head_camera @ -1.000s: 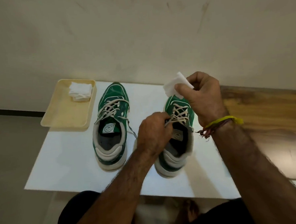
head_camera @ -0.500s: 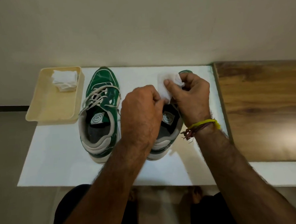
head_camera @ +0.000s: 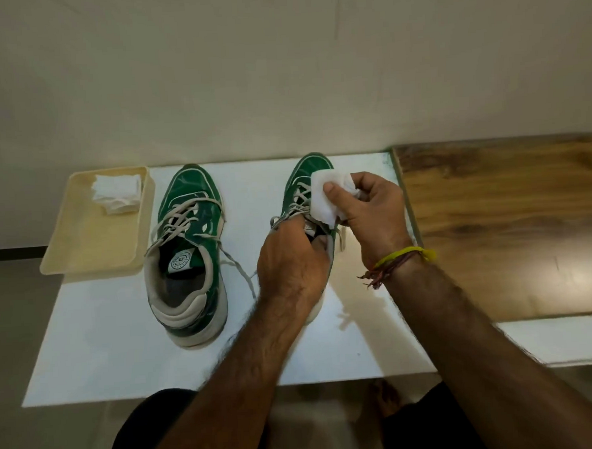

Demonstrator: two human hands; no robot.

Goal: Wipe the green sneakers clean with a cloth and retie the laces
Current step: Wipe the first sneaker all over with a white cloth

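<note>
Two green sneakers with cream laces stand toe-away on a white board (head_camera: pixel 99 351). The left sneaker (head_camera: pixel 186 250) sits alone, its laces loose and one end trailing to the right. My left hand (head_camera: pixel 291 262) grips the right sneaker (head_camera: pixel 305 175) at its collar, fingers curled into the opening, and hides most of its rear half. My right hand (head_camera: pixel 369 206) pinches a folded white cloth (head_camera: pixel 324 202) and holds it against the right sneaker's laces and right side.
A cream tray (head_camera: pixel 83 249) at the board's back left holds a pile of white cloths (head_camera: pixel 116 194). A wooden tabletop (head_camera: pixel 514 223) adjoins the board on the right. A plain wall rises right behind. My knees and bare feet show below the front edge.
The right hand brought the cloth down from above the toe onto the right sneaker's laces. The left hand went from pinching a lace to gripping the sneaker's collar.
</note>
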